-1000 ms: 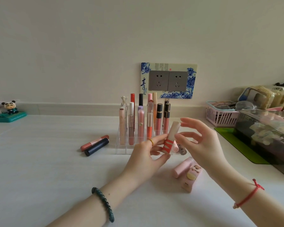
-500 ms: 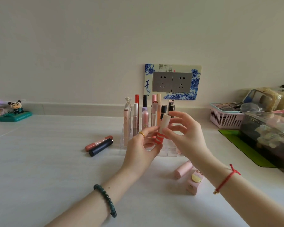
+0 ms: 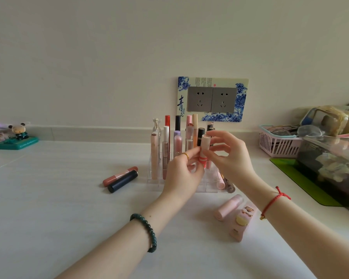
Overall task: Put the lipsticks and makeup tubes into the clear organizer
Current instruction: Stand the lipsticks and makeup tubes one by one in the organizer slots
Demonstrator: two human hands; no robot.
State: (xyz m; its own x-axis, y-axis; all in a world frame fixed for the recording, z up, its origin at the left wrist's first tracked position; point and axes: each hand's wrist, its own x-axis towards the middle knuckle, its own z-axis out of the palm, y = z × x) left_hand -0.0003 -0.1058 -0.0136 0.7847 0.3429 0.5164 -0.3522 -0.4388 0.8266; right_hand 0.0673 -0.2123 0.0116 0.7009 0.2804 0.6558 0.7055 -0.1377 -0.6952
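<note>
A clear organizer (image 3: 155, 181) stands mid-table with several lipsticks and tubes upright in it. Both hands hold one pale tube with a red-striped base (image 3: 203, 152) upright over the organizer's right part: my left hand (image 3: 182, 174) grips its lower end, my right hand (image 3: 228, 156) pinches its top. A pink lipstick (image 3: 120, 175) and a dark navy tube (image 3: 123, 180) lie left of the organizer. A pink tube (image 3: 228, 207) and a pink box-shaped lipstick (image 3: 243, 221) lie at front right. Two small tubes (image 3: 225, 182) lie beside the organizer's right edge.
A pink basket (image 3: 276, 144) and a dark clear box (image 3: 328, 168) on a green mat (image 3: 298, 178) crowd the right side. A small figurine on a teal stand (image 3: 18, 137) sits far left. A wall socket (image 3: 212, 99) is behind the organizer.
Both hands have carried the striped tube up and away from me, from in front of the organizer to above its right part, and brought it more upright.
</note>
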